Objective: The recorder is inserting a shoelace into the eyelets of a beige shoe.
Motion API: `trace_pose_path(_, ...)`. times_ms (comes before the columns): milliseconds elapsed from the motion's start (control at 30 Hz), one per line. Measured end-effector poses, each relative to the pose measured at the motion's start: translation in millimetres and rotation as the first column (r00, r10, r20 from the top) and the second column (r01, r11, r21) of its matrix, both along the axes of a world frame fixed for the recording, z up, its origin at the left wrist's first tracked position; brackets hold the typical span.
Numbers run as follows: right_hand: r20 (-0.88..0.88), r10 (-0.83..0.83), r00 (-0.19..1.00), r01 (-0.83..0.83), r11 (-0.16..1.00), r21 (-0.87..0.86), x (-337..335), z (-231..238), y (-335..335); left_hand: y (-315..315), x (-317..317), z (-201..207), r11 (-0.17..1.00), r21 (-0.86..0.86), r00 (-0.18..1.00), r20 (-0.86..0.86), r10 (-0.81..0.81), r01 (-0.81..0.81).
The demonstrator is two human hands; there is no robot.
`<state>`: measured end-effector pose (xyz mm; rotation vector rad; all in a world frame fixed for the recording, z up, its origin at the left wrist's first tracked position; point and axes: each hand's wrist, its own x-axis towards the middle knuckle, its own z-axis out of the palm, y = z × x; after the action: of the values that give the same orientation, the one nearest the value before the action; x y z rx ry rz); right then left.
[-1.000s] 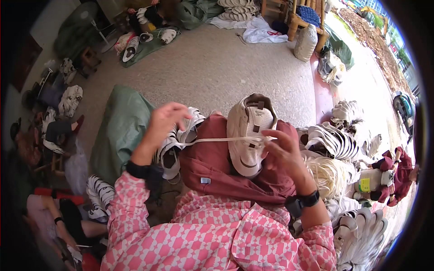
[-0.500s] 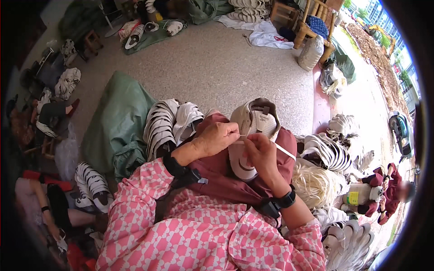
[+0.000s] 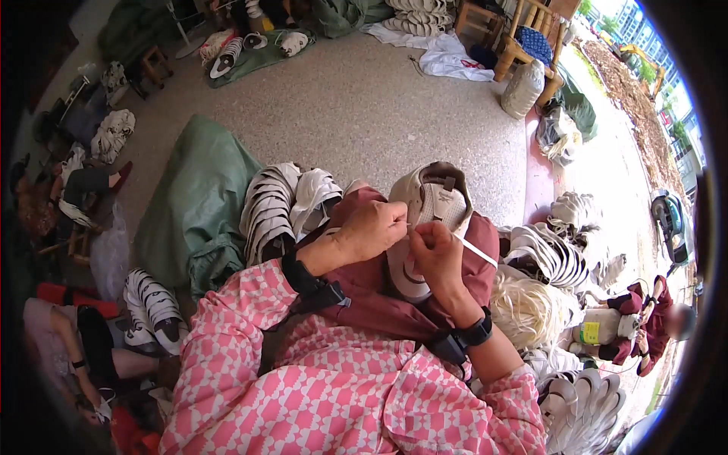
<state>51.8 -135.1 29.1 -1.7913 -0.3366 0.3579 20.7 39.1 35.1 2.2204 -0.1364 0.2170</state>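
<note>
Shoe (image 3: pixel 442 202) on lap (image 3: pixel 479 274); L fingers (image 3: pixel 395 214), R fingers (image 3: pixel 431 236) pinching lace (image 3: pixel 479 252); grn sack (image 3: pixel 196 197) on flr (image 3: pixel 341 102).

Head-worn fisheye, facing down toward shoe (image 3: pixel 442 205), near.

We see a speckled grey-brown floor (image 3: pixel 334 106); directly on it are a slumped green sack (image 3: pixel 193 197), a crumpled white cloth (image 3: pixel 453 57) and a bamboo chair (image 3: pixel 506 65). Nearer us, maroon fabric (image 3: pixel 364 288) across the person's lap carries a cream shoe upper (image 3: pixel 440 201), its toe toward the body.
</note>
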Motion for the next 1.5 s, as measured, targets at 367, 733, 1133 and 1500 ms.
trace_pose_path(367,0.254,0.053,0.966,-0.034,0.996,-0.077,2.5,-23.1,-1.5,7.9,5.6,29.4,0.919,0.394,0.922,0.349,-0.167,0.017)
trace_pose_path(733,0.739,0.296,0.605,0.010,0.925,-0.380,26.1,46.1,-35.4,21.2,40.2,27.6,0.822,0.219,0.815,0.147,-0.561,0.526)
trace_pose_path(1133,0.581,0.594,0.557,-0.489,0.800,-0.348,67.8,35.2,-16.3,23.7,42.9,24.5,0.871,0.031,0.860,0.148,-0.489,0.490)
trace_pose_path(1500,0.814,0.251,0.523,0.145,0.915,-0.375,104.1,99.5,-77.2,5.3,35.9,36.2,0.871,0.206,0.889,0.018,-0.458,0.445)
